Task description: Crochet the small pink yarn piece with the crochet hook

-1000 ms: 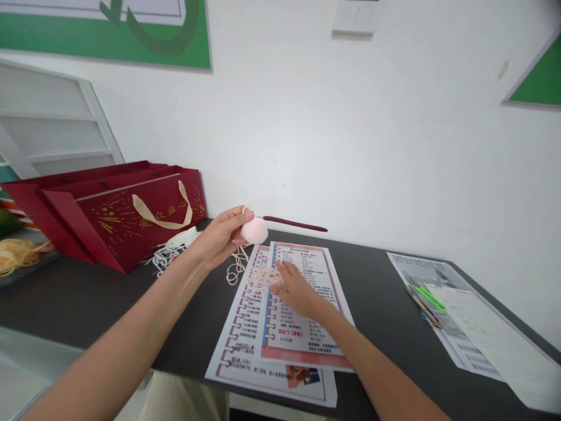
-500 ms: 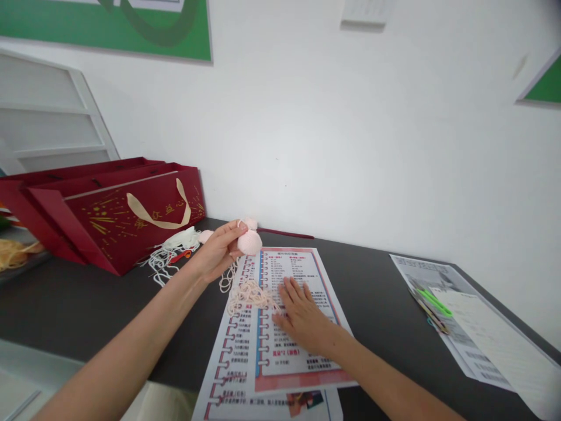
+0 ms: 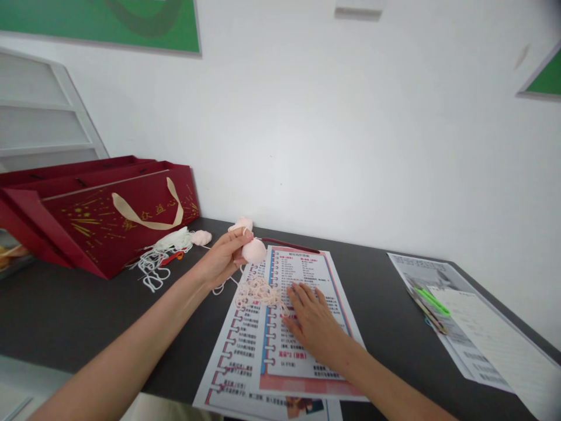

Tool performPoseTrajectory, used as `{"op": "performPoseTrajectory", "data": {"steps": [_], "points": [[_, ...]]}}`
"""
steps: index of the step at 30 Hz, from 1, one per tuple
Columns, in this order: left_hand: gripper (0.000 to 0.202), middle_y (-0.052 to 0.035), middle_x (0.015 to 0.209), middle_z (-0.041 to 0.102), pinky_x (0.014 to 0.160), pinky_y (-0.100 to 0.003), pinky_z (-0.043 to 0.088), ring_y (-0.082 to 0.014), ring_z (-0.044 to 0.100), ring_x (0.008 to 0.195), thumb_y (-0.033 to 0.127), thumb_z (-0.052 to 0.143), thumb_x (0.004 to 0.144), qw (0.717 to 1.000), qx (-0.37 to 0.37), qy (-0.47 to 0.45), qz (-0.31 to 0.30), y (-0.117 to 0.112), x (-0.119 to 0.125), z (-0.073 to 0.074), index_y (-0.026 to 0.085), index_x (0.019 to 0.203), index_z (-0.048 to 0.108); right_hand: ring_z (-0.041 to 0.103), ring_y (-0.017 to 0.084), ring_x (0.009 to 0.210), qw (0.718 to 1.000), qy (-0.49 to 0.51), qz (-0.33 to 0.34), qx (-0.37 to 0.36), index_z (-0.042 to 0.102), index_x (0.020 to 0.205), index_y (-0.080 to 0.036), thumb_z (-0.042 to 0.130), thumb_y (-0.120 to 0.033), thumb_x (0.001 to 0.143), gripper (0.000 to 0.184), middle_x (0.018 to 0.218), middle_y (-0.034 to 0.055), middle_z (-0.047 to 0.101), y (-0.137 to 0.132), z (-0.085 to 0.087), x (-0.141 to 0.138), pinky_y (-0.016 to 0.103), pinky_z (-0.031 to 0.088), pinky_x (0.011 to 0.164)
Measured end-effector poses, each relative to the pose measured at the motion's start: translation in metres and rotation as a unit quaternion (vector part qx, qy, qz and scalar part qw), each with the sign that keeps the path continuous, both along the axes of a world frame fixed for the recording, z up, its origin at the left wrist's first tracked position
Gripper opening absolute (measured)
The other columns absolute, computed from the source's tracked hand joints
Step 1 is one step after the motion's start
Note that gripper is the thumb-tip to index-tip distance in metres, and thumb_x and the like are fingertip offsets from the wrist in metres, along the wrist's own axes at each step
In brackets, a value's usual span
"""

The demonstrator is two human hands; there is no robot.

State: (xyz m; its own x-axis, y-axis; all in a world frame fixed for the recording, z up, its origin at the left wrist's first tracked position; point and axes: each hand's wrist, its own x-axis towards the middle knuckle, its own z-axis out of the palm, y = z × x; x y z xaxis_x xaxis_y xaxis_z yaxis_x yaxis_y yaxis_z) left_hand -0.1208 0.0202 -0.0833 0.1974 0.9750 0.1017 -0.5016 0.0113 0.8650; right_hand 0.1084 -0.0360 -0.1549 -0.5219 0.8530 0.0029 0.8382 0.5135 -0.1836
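Left hand (image 3: 228, 251) pinches a pink ball (image 3: 254, 252), likely light and soft (hold its side), by the printed sheet (image 3: 302, 383); right hand (image 3: 313, 321) flat atop.

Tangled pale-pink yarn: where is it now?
In the head view, the tangled yarn lies just left of centre on the printed sheets, between the left hand and right hand.

I'm in a craft room or office, it seems: yarn (image 3: 258, 290), printed sheets (image 3: 284, 345), a desk (image 3: 377, 310), boards (image 3: 131, 26) on the wall (image 3: 350, 146).
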Motion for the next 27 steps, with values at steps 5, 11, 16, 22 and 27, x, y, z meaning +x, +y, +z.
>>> {"op": "performPoseTrajectory", "data": {"steps": [5,11,16,22,27], "points": [[0.021,0.0040,0.058,0.047,0.035,-0.011,0.022,-0.0016,0.035,0.044,0.027,0.073,0.074,1.000,-0.003,0.000,0.002,0.003,-0.001,-0.006,0.011,0.073,0.059,0.035,0.031,0.136,0.997,0.021,0.075,-0.020,0.038,0.140,-0.006,0.041,-0.036,0.093,0.057,0.147,0.0178,0.039,-0.003,0.010,-0.010,0.047,0.029,0.113],[0.021,0.0041,0.058,0.046,0.036,-0.011,0.024,-0.0020,0.035,0.045,0.026,0.073,0.075,1.000,-0.008,-0.002,0.008,0.004,-0.003,-0.009,0.011,0.071,0.058,0.035,0.035,0.136,0.999,0.008,0.035,-0.021,0.040,0.140,-0.008,0.033,-0.044,0.094,0.058,0.146,0.0186,0.040,0.008,0.011,-0.016,0.055,0.029,0.110],[0.023,0.0038,0.059,0.047,0.036,-0.011,0.024,-0.0024,0.038,0.046,0.027,0.073,0.074,1.000,-0.019,-0.008,0.005,0.003,-0.002,-0.012,0.011,0.071,0.057,0.032,0.038,0.137,1.000,0.004,0.029,0.011,0.039,0.141,-0.012,0.033,-0.048,0.094,0.060,0.148,0.0201,0.036,0.010,-0.002,-0.017,0.057,0.027,0.109],[0.023,0.0045,0.059,0.045,0.036,-0.010,0.023,-0.0021,0.036,0.047,0.027,0.072,0.076,1.000,-0.020,0.000,-0.018,0.004,0.004,-0.017,0.011,0.071,0.055,0.033,0.039,0.135,0.999,0.011,0.025,0.047,0.040,0.141,-0.018,0.035,-0.048,0.093,0.056,0.147,0.0176,0.039,0.008,-0.009,-0.016,0.056,0.028,0.108],[0.025,0.0051,0.059,0.044,0.037,-0.011,0.024,-0.0022,0.035,0.047,0.029,0.073,0.074,1.000,-0.019,0.005,-0.013,0.002,0.008,-0.019,0.012,0.071,0.054,0.044,0.039,0.126,0.996,0.010,0.003,0.087,0.045,0.137,-0.018,0.036,-0.046,0.093,0.053,0.137,0.0194,0.049,0.005,-0.014,-0.019,0.055,0.033,0.104]]}}
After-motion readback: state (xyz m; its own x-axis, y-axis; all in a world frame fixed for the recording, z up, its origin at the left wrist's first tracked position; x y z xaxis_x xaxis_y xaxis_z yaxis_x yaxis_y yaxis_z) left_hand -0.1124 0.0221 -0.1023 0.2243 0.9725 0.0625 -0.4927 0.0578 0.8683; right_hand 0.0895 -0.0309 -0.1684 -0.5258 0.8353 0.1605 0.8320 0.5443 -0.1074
